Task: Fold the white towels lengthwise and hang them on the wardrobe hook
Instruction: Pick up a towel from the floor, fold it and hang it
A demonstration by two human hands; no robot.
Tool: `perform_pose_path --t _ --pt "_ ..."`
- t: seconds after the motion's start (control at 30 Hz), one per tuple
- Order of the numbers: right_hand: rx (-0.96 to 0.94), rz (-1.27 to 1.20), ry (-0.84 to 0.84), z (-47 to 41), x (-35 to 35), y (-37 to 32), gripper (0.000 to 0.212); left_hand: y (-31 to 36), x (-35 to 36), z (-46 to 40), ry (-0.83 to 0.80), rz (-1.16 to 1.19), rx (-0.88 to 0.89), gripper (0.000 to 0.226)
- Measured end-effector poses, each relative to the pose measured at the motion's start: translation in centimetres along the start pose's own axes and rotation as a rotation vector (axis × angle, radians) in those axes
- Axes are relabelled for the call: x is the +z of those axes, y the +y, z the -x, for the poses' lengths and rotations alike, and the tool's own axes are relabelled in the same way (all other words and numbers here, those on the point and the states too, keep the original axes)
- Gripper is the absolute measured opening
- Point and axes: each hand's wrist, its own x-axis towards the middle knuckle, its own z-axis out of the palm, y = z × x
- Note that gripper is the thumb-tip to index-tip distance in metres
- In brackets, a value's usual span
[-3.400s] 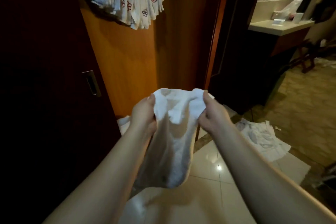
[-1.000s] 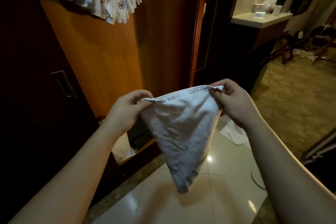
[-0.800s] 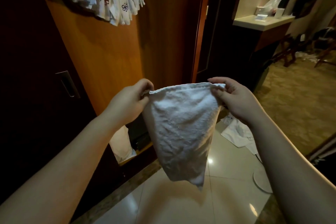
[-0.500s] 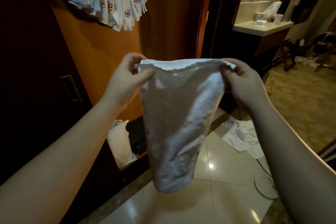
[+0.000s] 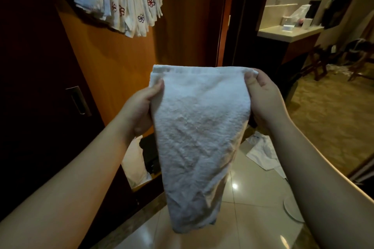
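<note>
Head view shows the white terry towel [image 5: 199, 139] hanging limp and light between the left hand [image 5: 141, 107] and right hand [image 5: 263, 99], each pinching a top corner, so holding that hemmed upper edge should keep the soft cloth from slumping.

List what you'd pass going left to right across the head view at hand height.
door handle → left hand → white towel → right hand
</note>
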Motion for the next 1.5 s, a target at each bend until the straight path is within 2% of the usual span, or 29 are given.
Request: perform_pose_path --t 0.07,0.13,0.2,0.27,0.37,0.47,0.53,0.67,0.83,0.93,1.03,1.17,1.3,1.4,1.5 --pt "0.119 -0.301 -0.082 -0.1 -0.3 0.7 0.042 0.0 0.6 0.1 -0.017 0.100 -0.068 0.049" --pt "0.381 -0.584 -0.249 0.5 -0.7 2.0 0.061 -0.6 1.1 0.2 -0.018 0.155 -0.107 0.051" --pt "0.610 -0.613 -0.332 2.0 -1.0 4.1 0.053 -1.6 1.4 0.4 0.001 0.161 -0.146 0.053" --pt "0.694 -0.556 -0.332 3.2 -1.1 6.3 0.043 -2.7 1.2 0.6 0.034 0.148 -0.198 0.050" --pt "0.664 -0.506 -0.318 3.5 -1.3 8.2 0.052 -4.0 0.5 1.2 0.076 0.073 -0.243 0.043" --pt "0.575 -0.380 -0.310 3.8 -0.7 8.5 0.052 -4.7 -0.2 1.5 0.135 -0.049 -0.185 0.041" --pt "0.502 -0.260 -0.289 4.3 -0.1 8.2 0.047 -5.0 -0.5 1.6 0.172 -0.142 -0.113 0.044" --pt "0.327 -0.047 -0.161 5.4 1.5 7.1 0.032 -5.8 -0.5 2.6 0.238 -0.371 0.141 0.021" --pt "0.287 0.052 -0.007 7.4 3.5 5.8 0.026 -8.0 1.5 4.2 0.415 -0.376 0.299 0.023" --pt "0.253 0.083 0.058 8.6 4.2 5.4 0.031 -9.2 3.1 5.4 0.530 -0.415 0.308 0.032" --pt "0.230 0.132 0.062 9.3 4.5 5.3 0.038 -10.1 3.9 5.9 0.512 -0.393 0.276 0.033" --pt "0.284 0.122 0.064 9.0 4.2 5.9 0.029 -9.9 3.2 5.9 0.560 -0.377 0.249 0.040" --pt "0.306 0.128 -0.015 8.0 2.7 6.6 0.033 -8.9 1.2 5.5 0.566 -0.330 0.264 0.035" --pt "0.308 0.162 -0.048 7.7 2.6 6.6 0.042 -8.8 0.5 5.5 0.528 -0.399 0.262 0.027" --pt "0.304 0.193 -0.030 7.9 2.8 6.4 0.040 -9.0 0.4 5.5 0.513 -0.501 0.280 0.017"
